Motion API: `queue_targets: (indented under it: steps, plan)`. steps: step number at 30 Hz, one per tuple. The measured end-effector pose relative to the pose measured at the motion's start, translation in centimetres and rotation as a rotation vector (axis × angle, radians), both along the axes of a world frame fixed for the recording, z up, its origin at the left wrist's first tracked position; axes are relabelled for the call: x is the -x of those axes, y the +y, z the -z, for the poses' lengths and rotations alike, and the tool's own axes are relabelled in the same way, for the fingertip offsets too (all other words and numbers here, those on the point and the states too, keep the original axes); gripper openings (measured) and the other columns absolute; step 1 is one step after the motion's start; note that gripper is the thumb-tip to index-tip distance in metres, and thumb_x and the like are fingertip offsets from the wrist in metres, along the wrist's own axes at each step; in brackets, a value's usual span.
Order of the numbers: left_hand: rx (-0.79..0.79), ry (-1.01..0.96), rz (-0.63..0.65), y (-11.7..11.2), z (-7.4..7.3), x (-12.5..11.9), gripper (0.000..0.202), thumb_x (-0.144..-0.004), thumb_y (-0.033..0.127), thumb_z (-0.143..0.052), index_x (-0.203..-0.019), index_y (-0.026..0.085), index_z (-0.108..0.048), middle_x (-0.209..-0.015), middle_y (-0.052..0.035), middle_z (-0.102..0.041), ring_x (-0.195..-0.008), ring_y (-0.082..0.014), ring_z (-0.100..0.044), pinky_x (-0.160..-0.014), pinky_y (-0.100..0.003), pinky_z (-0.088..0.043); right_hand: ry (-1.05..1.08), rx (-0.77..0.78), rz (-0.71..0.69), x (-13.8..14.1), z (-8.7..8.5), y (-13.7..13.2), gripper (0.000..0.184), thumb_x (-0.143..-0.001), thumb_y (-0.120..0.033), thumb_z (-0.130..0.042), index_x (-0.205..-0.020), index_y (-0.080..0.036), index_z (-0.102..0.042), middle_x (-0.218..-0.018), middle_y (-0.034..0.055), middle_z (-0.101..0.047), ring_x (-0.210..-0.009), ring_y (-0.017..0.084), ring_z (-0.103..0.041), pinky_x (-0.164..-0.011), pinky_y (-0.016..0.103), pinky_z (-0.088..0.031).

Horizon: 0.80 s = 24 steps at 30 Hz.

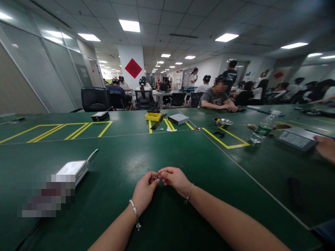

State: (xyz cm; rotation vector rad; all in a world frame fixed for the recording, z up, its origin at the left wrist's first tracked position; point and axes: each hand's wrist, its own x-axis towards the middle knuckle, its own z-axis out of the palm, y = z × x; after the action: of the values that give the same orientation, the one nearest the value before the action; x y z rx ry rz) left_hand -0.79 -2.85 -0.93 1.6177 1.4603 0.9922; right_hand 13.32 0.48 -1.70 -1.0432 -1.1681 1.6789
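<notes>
tbl top (pixel 117 150) smooth, semi-gloss; held pc (pixel 156 177) shiny, looks metal; bowl (pixel 229 122) polished metal; bottle (pixel 261 130) clear glossy plastic; yel bin (pixel 154 118) plastic; L bracelet (pixel 134 211) shiny, metallic

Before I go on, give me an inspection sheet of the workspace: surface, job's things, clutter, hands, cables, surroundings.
Surface: green table, marked with yellow tape.
Job's things: small shiny piece, too small to identify.
Clutter: yellow bin, gray box, metal bowl, plastic bottle; at left, a partly pixelated device.
Hands: left hand and right hand meet, both pinching at the piece.
Cables: dark cord at lower left; pale cord at the device's far end.
Surroundings: person seated across the table; another person's hand at a silver box; black chair beyond the table.
</notes>
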Motion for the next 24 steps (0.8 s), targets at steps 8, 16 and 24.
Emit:
queue_targets:
  steps: [8, 16, 24]
  plan:
    - [-0.073, 0.052, -0.075, 0.1, 0.4, -0.1, 0.014, -0.059, 0.018, -0.057, -0.069, 0.019, -0.047, -0.061, 0.0051, -0.049, -0.06, -0.0126, -0.048, -0.059, -0.025, -0.037, 0.024, 0.021, 0.024, -0.1, -0.2, 0.1, 0.028, -0.056, -0.034, -0.069, -0.069, -0.015, -0.052, -0.056, -0.0047, -0.051, -0.046, 0.005, -0.046, -0.047, 0.02, -0.038]
    - [-0.079, 0.06, -0.079, 0.2, 0.7, -0.3, 0.014, -0.059, 0.019, -0.059, -0.067, 0.019, -0.048, -0.063, 0.0043, -0.05, -0.062, -0.0132, -0.05, -0.059, -0.025, -0.038, -0.078, -0.094, 0.104, 0.7, 0.1, -0.5, 0.022, -0.056, -0.027, -0.067, -0.073, -0.015, -0.06, -0.065, -0.0015, -0.058, -0.056, 0.008, -0.052, -0.052, 0.022, -0.041]
    - [-0.106, 0.145, -0.169, 0.2, 0.9, -0.5, 0.008, -0.063, 0.019, -0.054, -0.063, 0.019, -0.046, -0.06, 0.0038, -0.05, -0.058, -0.0131, -0.048, -0.055, -0.024, -0.036, -0.205, -0.244, 0.176, 1.8, 0.1, -1.7, 0.006, -0.06, -0.021, -0.063, -0.064, -0.018, -0.063, -0.063, 0.0002, -0.063, -0.061, 0.014, -0.057, -0.063, 0.028, -0.044]
